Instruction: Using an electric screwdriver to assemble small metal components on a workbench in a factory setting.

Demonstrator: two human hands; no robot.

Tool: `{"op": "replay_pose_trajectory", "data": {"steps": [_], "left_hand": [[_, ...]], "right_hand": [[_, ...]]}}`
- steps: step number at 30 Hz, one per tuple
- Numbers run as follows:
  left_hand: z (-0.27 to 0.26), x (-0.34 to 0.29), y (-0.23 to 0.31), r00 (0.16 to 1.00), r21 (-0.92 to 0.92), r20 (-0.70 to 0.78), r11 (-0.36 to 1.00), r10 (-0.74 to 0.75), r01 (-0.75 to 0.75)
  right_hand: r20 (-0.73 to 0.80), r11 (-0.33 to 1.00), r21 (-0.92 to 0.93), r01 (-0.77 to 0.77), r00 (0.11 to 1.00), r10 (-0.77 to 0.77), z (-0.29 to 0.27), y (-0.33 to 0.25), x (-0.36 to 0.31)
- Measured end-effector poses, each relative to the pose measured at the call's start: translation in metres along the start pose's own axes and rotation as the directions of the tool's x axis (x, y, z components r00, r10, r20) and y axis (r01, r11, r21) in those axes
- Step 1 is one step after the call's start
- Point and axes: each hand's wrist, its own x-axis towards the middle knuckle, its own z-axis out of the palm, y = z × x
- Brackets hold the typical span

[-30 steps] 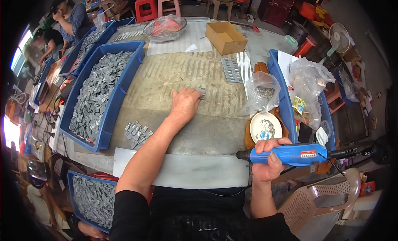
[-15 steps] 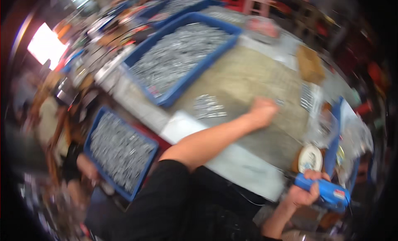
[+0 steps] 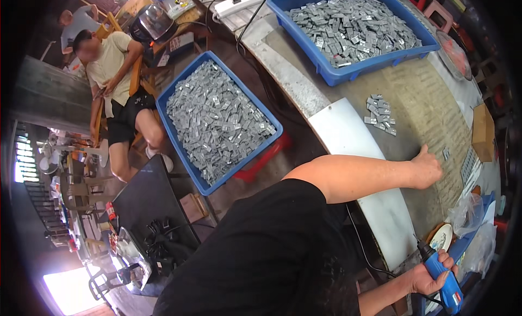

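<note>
My right hand (image 3: 429, 278) is wrapped round a corded blue electric screwdriver (image 3: 441, 283), its dark narrow tip pointing up and left. Over the brown work surface (image 3: 418, 115), my left hand (image 3: 428, 168) is mostly curled, with one digit sticking up. Whatever its fingers may hold is hidden. Close beyond that hand lies a small grey piece (image 3: 446, 154). A loose group of small grey rectangular parts (image 3: 380, 115) rests farther left. Along the near table edge runs a white board (image 3: 353, 131), with my left forearm crossing above it.
Two blue trays heaped with grey parts stand here: one tray (image 3: 348, 75) on the table, another (image 3: 204, 192) lower left. A cardboard box (image 3: 482, 132), plastic bags (image 3: 466, 215) and a round dish (image 3: 441, 237) are at right. A seated person (image 3: 117, 71) is at left.
My view has swung left, so the table sits farther right and the picture is sharper. The screwdriver stays in my right hand, now tilted more steeply. My left hand remains near the small piece.
</note>
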Motion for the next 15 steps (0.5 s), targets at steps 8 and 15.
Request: {"op": "replay_pose_trajectory", "data": {"steps": [8, 15], "left_hand": [[-0.001, -0.010, 0.006, 0.998, -0.046, 0.058, 0.999, 0.005, -0.002], [-0.004, -0.017, 0.010, 0.996, -0.068, 0.084, 0.998, 0.015, -0.009]], "right_hand": [[0.032, 0.998, -0.064, 0.009, 0.999, -0.007, 0.012, -0.006, -0.003], [-0.142, 0.984, -0.174, 0.041, 0.988, -0.067, 0.030, -0.006, -0.006]]}}
